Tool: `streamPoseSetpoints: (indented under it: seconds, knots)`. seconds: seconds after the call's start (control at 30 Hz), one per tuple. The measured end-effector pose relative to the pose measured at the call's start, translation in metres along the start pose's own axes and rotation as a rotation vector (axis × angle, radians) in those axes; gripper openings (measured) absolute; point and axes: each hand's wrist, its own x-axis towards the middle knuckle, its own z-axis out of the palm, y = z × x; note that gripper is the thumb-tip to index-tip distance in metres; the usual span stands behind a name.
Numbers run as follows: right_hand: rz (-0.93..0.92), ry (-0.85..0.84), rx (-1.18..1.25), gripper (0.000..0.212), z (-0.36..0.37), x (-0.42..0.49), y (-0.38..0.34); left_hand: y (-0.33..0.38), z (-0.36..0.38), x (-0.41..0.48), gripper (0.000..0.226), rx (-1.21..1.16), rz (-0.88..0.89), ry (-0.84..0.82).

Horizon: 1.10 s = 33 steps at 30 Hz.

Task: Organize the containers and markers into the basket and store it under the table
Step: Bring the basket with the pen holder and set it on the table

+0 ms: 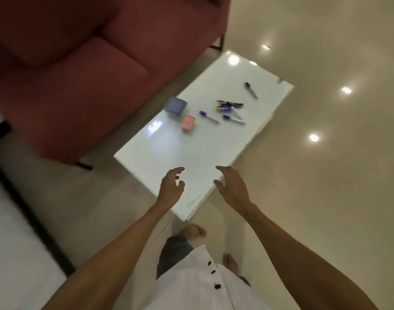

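Now, with both hands, left [171, 186] and right [233, 186], spread wide and empty over the near surface [158, 157], reach farther for the blue container [176, 106], pink container [188, 124] and scattered markers [229, 108]; no basket in view.

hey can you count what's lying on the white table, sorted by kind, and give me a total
Containers: 2, a blue container and a pink container.
Loose markers: 3, two blue-capped and one black marker.
Marker pile: 1 cluster, too blurred to count.
Total: 5 things plus the pile.
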Motion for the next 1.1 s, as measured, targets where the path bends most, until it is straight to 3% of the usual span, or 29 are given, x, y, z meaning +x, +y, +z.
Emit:
streamPoseSetpoints:
  seconds: [0.1,0.3,0.6,0.87,1.1]
  knots:
    - [-0.161,-0.09,-0.06,0.05,0.007,-0.014,-0.015,-0.016,-0.008,-0.062,0.05,-0.075,-0.086,0.167]
    - [-0.214,-0.212,-0.037,0.048,0.037,-0.075,-0.035,-0.045,0.006,-0.161,0.05,-0.19,-0.198,0.367]
    - [-0.199,-0.296,-0.082,0.041,0.083,-0.122,0.006,-0.103,0.06,-0.225,0.048,-0.311,-0.299,0.437]
    - [-0.121,-0.356,-0.133,0.032,0.083,-0.084,0.088,-0.126,0.144,-0.221,0.048,-0.321,-0.483,0.381]
    - [-0.15,-0.422,-0.07,0.032,0.081,0.012,0.204,-0.118,0.249,-0.151,0.046,-0.314,-0.588,0.437]
